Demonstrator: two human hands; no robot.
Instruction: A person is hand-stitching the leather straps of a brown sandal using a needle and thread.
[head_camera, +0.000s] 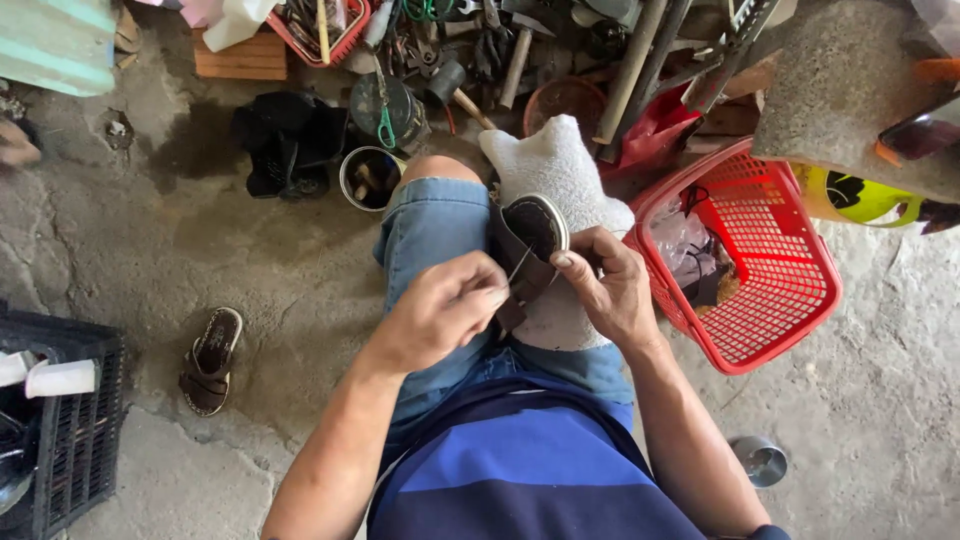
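Sitting on the concrete floor (880, 400), the person holds a dark sandal (528, 250) on a white cloth (560, 170) that covers the right knee. The sandal lies between both hands, with its light-edged sole turned up toward the camera. The left hand (440, 312) is closed, its fingers pinched at the lower strap of the sandal; a thin light line, perhaps a thread or needle, goes from these fingers up to the sole, but it is too fine to tell which. The right hand (608, 285) grasps the sandal from the other side, with the thumb pressed on the edge near the sole. The person wears blue jeans shorts (435, 225) and a blue striped shirt (530, 470).

Just beside the right hand stands a red basket (790, 300) with some plastic and dark pieces inside. A second sandal (211, 360) lies on the floor well apart, to the left of the person. A black crate (75, 440) is at the left edge. In front of the knees there is a tin can (368, 178), a black bag (290, 140) and a heap of tools (480, 50). A small metal cup (760, 460) stands on the floor near the right elbow.
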